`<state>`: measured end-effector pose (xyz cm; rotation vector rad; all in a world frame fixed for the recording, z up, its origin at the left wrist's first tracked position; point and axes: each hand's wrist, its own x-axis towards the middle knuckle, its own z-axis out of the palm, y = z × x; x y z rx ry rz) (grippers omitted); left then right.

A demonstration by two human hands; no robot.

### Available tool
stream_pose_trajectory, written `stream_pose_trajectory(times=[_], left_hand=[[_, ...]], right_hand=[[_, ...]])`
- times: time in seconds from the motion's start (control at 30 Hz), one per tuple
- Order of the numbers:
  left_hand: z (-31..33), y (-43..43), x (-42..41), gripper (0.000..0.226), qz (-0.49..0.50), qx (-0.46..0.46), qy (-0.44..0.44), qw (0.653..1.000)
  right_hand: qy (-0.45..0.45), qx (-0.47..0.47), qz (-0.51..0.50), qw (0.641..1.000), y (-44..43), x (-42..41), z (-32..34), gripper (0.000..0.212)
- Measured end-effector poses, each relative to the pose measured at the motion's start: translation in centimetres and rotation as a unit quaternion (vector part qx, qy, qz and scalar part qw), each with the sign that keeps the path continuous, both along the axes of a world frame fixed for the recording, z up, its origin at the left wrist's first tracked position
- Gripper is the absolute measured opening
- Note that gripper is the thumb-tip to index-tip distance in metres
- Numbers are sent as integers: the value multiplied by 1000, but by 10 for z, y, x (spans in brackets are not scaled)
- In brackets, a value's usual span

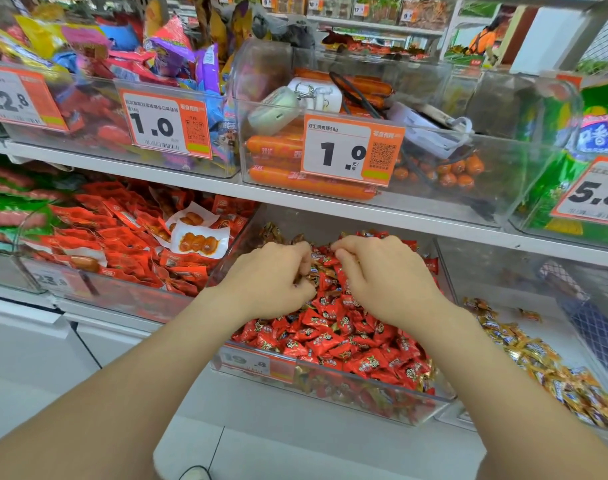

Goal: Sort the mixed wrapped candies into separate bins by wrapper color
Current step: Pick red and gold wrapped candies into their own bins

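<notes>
Sorting under way at a snack shelf: a person bends both hands into the clear middle bin point(330, 388) on the lower shelf point(122, 171), where red-wrapped candies point(330, 341) lie heaped to the rim.

The left hand point(271, 278) has its fingers curled tight, and what looks like a gold or brown wrapper is pinched at the fingertips. The right hand point(385, 275) is curled knuckles-up into the pile just beside it. Whether it has hold of a piece cannot be told from here.

The job looks partly done. The bin to the right point(496, 271) holds a loose spread of gold-wrapped candies point(538, 358) with no red visible among them, and part of its floor shows bare. The middle bin reads mostly red on top. Gold strays show at the back of the heap above the hands and pressed against the front wall low down beside the orange price tag point(247, 363), so a good deal of picking appears to be left.

The candies are small, pillow-shaped and glossy. The red wrappers carry a dark printed emblem, and the pieces lie jumbled at every angle and overlap, so buried strays would be hard to spot.
</notes>
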<state>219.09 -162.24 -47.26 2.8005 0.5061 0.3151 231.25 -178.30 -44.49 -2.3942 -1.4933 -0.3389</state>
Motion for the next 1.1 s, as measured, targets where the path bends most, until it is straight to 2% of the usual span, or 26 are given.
stream_pose_trajectory(times=[0.07, 0.13, 0.17, 0.27, 0.3, 0.4, 0.53, 0.63, 0.77, 0.83, 0.9, 0.93, 1.03, 1.1], left_hand=[[-3, 2, 3, 44, -24, 19, 17, 999], [-7, 8, 5, 67, -52, 16, 36, 998], [-10, 13, 6, 73, -57, 11, 46, 997], [-17, 22, 11, 84, -68, -5, 76, 995], [-19, 23, 13, 86, -68, -7, 86, 994], [-22, 23, 20, 78, -78, 16, 96, 992], [-17, 20, 21, 49, -81, 30, 102, 991], [-15, 24, 13, 25, -74, -54, 37, 995], [-3, 29, -7, 30, -24, -134, -41, 990], [2, 28, -15, 33, 17, -190, -78, 979], [5, 25, -20, 21, 48, -257, -96, 960], [7, 21, -22, 15, 55, -289, -99, 951], [13, 12, -25, 10, 62, -378, -102, 918], [15, 11, -25, 10, 73, -414, -110, 900]], right_hand=[[32, -11, 2, 999, 2, -2, -1, 37], [66, -18, 1, 998, 2, 0, -5, 33], [82, -11, 3, 997, 2, 3, -7, 29], [120, 7, -9, 993, 1, 5, -5, 39], [127, 10, -10, 992, 1, 5, -5, 35], [138, 18, -23, 990, 2, 4, -5, 30], [146, 33, -19, 988, 4, 8, -9, 36], [141, 41, -20, 989, 6, 7, -10, 28], [125, 38, -11, 991, 10, 4, -7, 18], [113, 7, 15, 993, 14, 1, -6, 12], [89, -48, 46, 994, 21, -5, -7, 8], [64, -82, 56, 993, 26, -8, -9, 10], [-21, -176, 46, 983, 43, -11, -17, 37], [-28, -197, 32, 979, 51, -10, -19, 42]])
